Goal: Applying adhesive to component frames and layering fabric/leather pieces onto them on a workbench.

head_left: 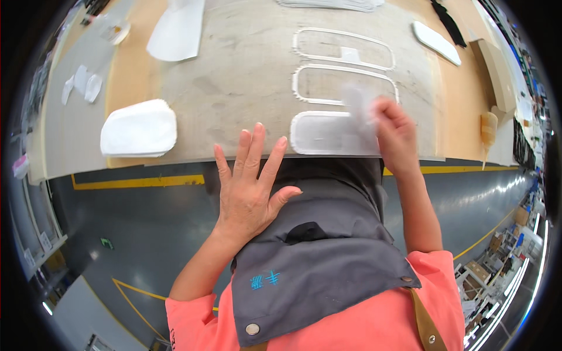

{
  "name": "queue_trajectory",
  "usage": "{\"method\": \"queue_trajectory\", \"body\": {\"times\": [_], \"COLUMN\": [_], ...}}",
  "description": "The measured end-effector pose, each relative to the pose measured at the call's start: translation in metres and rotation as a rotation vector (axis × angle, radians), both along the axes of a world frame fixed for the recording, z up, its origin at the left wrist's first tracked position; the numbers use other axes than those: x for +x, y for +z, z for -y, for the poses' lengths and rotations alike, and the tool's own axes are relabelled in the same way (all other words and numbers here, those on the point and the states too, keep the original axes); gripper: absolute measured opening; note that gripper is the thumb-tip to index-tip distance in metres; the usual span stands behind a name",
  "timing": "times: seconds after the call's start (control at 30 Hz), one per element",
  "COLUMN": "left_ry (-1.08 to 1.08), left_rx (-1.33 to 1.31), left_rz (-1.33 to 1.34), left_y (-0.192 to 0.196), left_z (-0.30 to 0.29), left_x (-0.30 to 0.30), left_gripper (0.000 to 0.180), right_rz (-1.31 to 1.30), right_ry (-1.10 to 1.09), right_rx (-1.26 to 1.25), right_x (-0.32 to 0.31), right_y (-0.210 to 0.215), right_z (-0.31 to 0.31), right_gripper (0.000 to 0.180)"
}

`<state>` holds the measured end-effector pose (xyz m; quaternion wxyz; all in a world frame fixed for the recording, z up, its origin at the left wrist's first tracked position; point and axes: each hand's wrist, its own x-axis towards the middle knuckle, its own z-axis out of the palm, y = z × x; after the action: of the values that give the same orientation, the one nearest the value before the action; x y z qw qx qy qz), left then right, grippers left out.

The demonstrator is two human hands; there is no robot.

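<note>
My right hand [396,133] is closed on a thin, translucent white piece [357,100], blurred by motion. This piece hangs over the right part of a rounded white panel [317,136] at the table's near edge. Fingers spread, my left hand [249,175] is open at that edge, left of the panel, holding nothing. Just beyond the panel lie two rounded white outlines, a nearer one [295,88] and a farther one [391,57]. The farther outline has a small white patch [350,55] at its near side.
To the left sits a stack of rounded white pieces [139,130]. Farther off are a white sheet [177,32], white scraps [82,82] and a clear bowl [119,33]. At right are a white pad [436,42], a black strip [449,23], cardboard [492,73] and an amber nozzle bottle [488,130].
</note>
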<state>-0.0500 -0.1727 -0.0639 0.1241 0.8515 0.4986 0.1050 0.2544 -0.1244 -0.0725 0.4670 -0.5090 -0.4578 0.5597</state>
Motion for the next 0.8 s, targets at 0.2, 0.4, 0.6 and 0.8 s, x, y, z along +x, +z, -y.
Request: {"method": "queue_trajectory", "body": {"times": [0.2,0.4,0.6,0.8], "left_ry": [-0.032,-0.038,0.204,0.438], "left_rx": [0.031,-0.604,-1.422,-1.418], "left_rz": [0.150,0.903,1.327,1.247], "left_y": [0.007,0.032,0.050,0.020], "left_z": [-0.007,-0.029,-0.058,-0.053], "left_x": [0.019,0.082,0.152,0.166], "left_gripper": [0.075,0.063,0.076,0.029], "right_rz": [-0.452,0.242,0.975,0.995], "right_ry": [-0.692,-0.496,-0.048,0.020], "right_rx": [0.283,0.334,0.800,0.846], "right_x": [0.117,0.121,0.056,0.058], "right_y": [0.045,0.051,0.019,-0.003], "right_z": [0.006,0.041,0.043,0.052], "right_gripper": [0.042,0.016,0.025,0.034]}}
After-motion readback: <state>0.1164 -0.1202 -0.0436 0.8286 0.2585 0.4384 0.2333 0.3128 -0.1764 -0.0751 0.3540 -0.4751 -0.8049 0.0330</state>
